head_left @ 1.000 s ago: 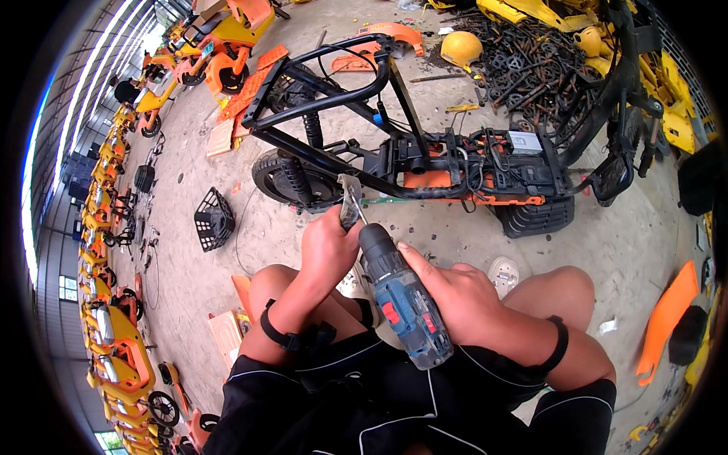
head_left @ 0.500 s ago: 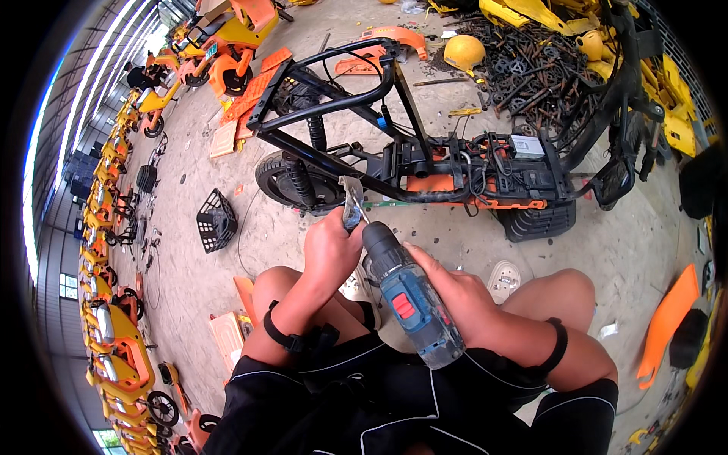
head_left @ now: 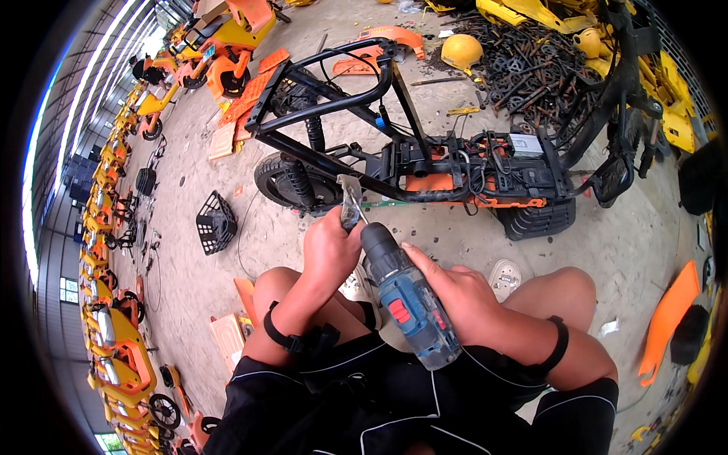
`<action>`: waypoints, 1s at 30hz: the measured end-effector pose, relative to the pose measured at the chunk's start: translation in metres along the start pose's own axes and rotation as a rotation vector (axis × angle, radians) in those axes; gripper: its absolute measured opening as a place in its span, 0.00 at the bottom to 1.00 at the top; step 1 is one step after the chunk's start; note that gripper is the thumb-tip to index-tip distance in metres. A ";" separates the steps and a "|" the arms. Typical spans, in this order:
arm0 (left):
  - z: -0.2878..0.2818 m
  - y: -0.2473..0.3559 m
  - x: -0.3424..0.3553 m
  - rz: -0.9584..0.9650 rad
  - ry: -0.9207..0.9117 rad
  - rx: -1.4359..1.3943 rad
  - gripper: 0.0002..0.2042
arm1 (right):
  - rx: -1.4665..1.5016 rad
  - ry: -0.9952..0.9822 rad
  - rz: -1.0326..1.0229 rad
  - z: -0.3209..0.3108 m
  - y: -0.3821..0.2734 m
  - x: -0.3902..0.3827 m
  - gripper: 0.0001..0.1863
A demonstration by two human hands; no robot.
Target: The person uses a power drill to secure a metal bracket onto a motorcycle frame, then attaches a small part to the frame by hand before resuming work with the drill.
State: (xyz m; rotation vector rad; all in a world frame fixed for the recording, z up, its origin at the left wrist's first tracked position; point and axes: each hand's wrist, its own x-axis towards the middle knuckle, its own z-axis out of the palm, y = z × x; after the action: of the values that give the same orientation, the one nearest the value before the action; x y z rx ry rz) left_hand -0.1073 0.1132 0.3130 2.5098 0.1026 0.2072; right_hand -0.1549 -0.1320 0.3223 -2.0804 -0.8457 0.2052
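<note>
My left hand (head_left: 331, 246) is closed around a small flat grey piece (head_left: 351, 196) with a worn, dirty surface, which looks like a metal plate or bracket. Its lower end disappears between my thumb and fingers. A blue and black cordless drill (head_left: 413, 303) lies across the space between my knees, its black chuck pointing away from me. My right hand (head_left: 459, 292) grips it from the right, thumb along its side; the fingers are hidden. The bit (head_left: 359, 212) reaches the grey piece beside my left fingers; I cannot tell whether it sits in a hole or screw.
In front stands a stripped black scooter frame (head_left: 326, 114) with its rear wheel (head_left: 292, 182). Behind it are a yellow helmet (head_left: 462, 53) and a heap of rusty parts (head_left: 531, 80). A black basket (head_left: 216, 222) sits at left; an orange panel (head_left: 669, 322) lies at right. Scooters (head_left: 125, 345) line the left.
The drill has shifted very slightly left and its body has rolled a little. Both hands keep their hold, and everything else looks the same.
</note>
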 end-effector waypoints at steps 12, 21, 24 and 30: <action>-0.001 -0.001 0.003 -0.010 -0.013 0.039 0.11 | -0.130 0.028 -0.049 0.001 0.007 0.001 0.55; 0.001 -0.002 0.003 0.024 -0.012 -0.012 0.14 | -0.015 0.018 0.008 0.002 0.006 0.001 0.51; 0.002 -0.006 0.002 0.045 0.009 -0.005 0.13 | 0.380 -0.015 0.172 0.016 0.013 -0.002 0.45; 0.002 -0.007 0.003 0.031 0.013 0.019 0.10 | 0.372 -0.017 0.221 0.014 0.010 0.000 0.45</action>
State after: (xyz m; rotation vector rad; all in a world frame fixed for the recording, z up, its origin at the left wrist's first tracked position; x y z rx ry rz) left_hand -0.1045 0.1179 0.3077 2.5306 0.0712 0.2357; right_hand -0.1561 -0.1272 0.3057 -1.8174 -0.5369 0.4641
